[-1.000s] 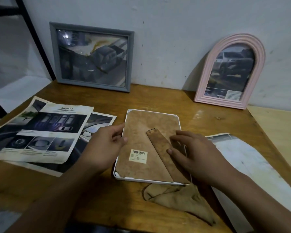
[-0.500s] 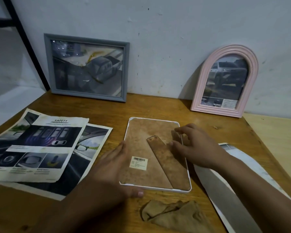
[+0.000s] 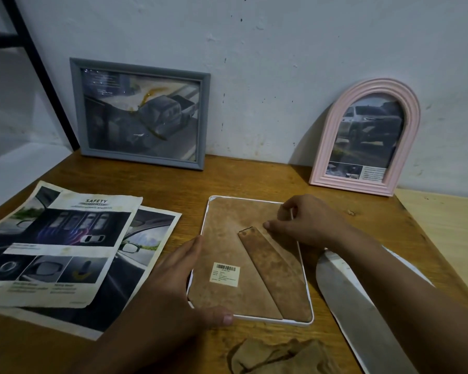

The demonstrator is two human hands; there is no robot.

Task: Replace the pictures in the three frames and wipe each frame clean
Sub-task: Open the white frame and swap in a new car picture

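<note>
- Across the lower two thirds of the picture runs a wooden table [image 3: 241, 179], set against a pale wall
- Upper left, a grey frame [image 3: 206, 122] leans on the wall with a picture of a pickup truck behind its glass; at left centre two printed car pictures [image 3: 65, 247] lie overlapped on the table, the top one headed SAFETY
- At centre the white frame [image 3: 305, 287] lies face down, its brown backing board [image 3: 227, 238] and fold-out stand [image 3: 273, 273] upward; a barcode sticker [image 3: 225, 274] sits on the backing
- Upper right, a pink arched frame [image 3: 333, 147] leans on the wall, also holding a truck picture
- Lower right, an arch-shaped print [image 3: 362, 306] lies blank side up beside the white frame
- Bottom centre, a brown cloth [image 3: 276, 357] lies crumpled, just below the white frame
- Left hand [image 3: 173, 287] grips the white frame's lower left corner, fingers along its left edge, thumb on the bottom edge
- Right hand [image 3: 305, 222] rests at the frame's upper right, fingers curled, fingertips pinching at the right rim; what they pinch I cannot tell
</note>
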